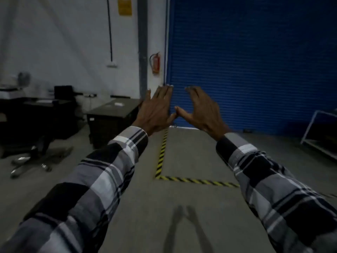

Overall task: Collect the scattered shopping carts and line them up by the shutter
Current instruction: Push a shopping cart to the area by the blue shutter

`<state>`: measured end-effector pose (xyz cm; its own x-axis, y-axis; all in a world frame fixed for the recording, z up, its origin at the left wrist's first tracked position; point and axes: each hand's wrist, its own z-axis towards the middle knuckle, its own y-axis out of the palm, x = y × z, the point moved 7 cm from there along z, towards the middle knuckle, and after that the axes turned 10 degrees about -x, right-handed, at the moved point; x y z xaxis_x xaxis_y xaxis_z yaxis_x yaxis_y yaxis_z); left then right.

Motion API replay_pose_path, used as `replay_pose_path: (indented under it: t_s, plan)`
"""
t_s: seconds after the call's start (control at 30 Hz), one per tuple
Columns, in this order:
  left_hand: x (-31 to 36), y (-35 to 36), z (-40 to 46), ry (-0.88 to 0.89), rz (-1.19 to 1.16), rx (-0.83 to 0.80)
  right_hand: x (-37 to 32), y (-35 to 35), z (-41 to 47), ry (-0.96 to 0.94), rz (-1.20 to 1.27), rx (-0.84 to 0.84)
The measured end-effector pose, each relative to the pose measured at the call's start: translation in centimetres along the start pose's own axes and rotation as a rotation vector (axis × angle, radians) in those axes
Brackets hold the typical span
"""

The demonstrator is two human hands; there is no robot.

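Observation:
A tall blue roller shutter (pixel 255 61) fills the wall ahead and is down. Both my arms, in checked sleeves, are stretched out in front of it. My left hand (pixel 156 110) and my right hand (pixel 200 108) are raised at mid-frame with palms away and fingers spread, thumbs nearly touching. Neither hand holds anything. At the far right edge, part of a white metal cart frame (pixel 317 136) stands by the shutter; the rest of it is cut off by the frame edge.
Yellow-and-black hazard tape (pixel 162 152) marks a corner on the grey concrete floor. A dark desk (pixel 111 115) stands left of the shutter, with another desk and an office chair base (pixel 31 161) farther left. A red fire extinguisher (pixel 156 63) hangs on the white wall.

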<state>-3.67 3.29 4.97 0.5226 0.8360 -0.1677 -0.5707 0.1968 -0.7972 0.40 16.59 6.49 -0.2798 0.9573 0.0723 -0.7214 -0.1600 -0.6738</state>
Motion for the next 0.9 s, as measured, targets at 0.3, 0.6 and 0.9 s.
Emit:
replay_pose_path:
  t_s: [0.3,0.6,0.9]
  plan:
    - [-4.0,9.2,-19.2,-0.257,-0.082,-0.391,-13.5,14.3,-9.8,-0.07,0.32,-0.295]
    - [-19.1,6.2,-41.9,-0.725,0.094,-0.614,-39.9,21.9,-11.8,-0.469,0.546,-0.514]
    - [-32.7,-6.0,-67.1,-1.335,0.173,-0.511,-71.5,21.2,-12.6,-0.929,0.895,-0.601]
